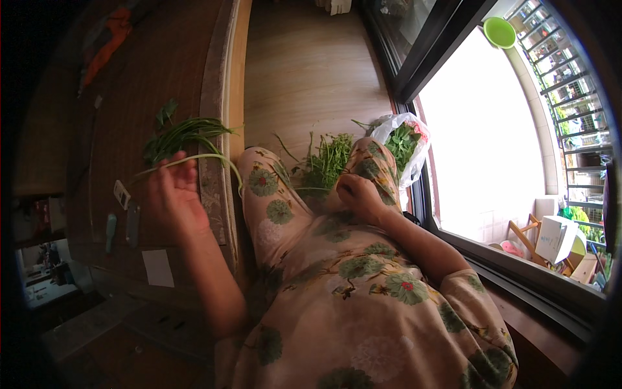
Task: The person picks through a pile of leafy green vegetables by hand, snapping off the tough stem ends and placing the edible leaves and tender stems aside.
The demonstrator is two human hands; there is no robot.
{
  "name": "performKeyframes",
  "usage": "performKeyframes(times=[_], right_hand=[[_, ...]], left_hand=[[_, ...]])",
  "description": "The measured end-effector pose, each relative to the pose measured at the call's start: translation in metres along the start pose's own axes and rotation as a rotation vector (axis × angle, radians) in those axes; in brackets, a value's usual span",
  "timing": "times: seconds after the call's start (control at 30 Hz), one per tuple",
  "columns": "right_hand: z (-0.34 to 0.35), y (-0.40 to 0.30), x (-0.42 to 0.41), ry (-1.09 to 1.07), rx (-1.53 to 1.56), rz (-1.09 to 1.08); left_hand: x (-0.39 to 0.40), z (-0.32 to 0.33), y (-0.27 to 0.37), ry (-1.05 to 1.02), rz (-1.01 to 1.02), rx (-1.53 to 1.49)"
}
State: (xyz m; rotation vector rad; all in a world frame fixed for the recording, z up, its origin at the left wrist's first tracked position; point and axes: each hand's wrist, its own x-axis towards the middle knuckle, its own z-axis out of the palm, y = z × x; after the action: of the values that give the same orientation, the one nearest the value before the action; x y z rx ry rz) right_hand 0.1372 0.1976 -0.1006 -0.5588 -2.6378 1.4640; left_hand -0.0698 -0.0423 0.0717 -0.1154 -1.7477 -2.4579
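My left hand (179,202) is raised over the table on my left, slightly blurred. A long pale-green vegetable stem (211,156) lies across its curled fingers, the far end drooping towards my knee. Just beyond that hand, a bunch of green leafy stems (187,133) rests by the table's edge. My right hand (358,192) is bent over my right knee, its fingers folded under and hidden, so whether they pinch anything is unclear. On the floor between my knees is a heap of thin green stalks (330,158). Beside my right knee stands a white plastic bag (413,160) holding leafy greens (403,143).
The wooden table (146,78) carries a small white device (122,194), a dark phone-like object (132,223), a pale-green handled item (111,233) and a white paper (158,268). A sliding door frame (427,63) borders my right, with a green basin (499,32) outside.
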Motion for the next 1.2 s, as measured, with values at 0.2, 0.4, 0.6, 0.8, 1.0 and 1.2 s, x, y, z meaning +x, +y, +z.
performKeyframes(times=[0.2, 0.4, 0.6, 0.8, 1.0, 1.2], right_hand=[[-0.012, -0.022, 0.019, 0.061, -0.039, -0.034], [-0.061, -0.087, 0.034, 0.117, 0.224, -0.248], [-0.095, -0.132, 0.035, -0.124, 0.23, -0.323], [-0.107, -0.136, 0.039, -0.197, -0.01, -0.448], [-0.105, -0.137, 0.041, -0.19, -0.082, -0.509], [-0.103, -0.139, 0.039, -0.168, -0.202, -0.485]], left_hand=[[-0.049, 0.036, -0.027, -0.446, -0.409, -0.042], [-0.089, 0.049, -0.053, -0.834, -0.516, 0.205], [-0.099, 0.047, -0.061, -0.866, -0.462, 0.266], [-0.098, 0.04, -0.061, -0.908, -0.359, 0.416], [-0.099, 0.04, -0.057, -0.939, -0.28, 0.518], [-0.104, 0.042, -0.054, -0.922, -0.215, 0.545]])
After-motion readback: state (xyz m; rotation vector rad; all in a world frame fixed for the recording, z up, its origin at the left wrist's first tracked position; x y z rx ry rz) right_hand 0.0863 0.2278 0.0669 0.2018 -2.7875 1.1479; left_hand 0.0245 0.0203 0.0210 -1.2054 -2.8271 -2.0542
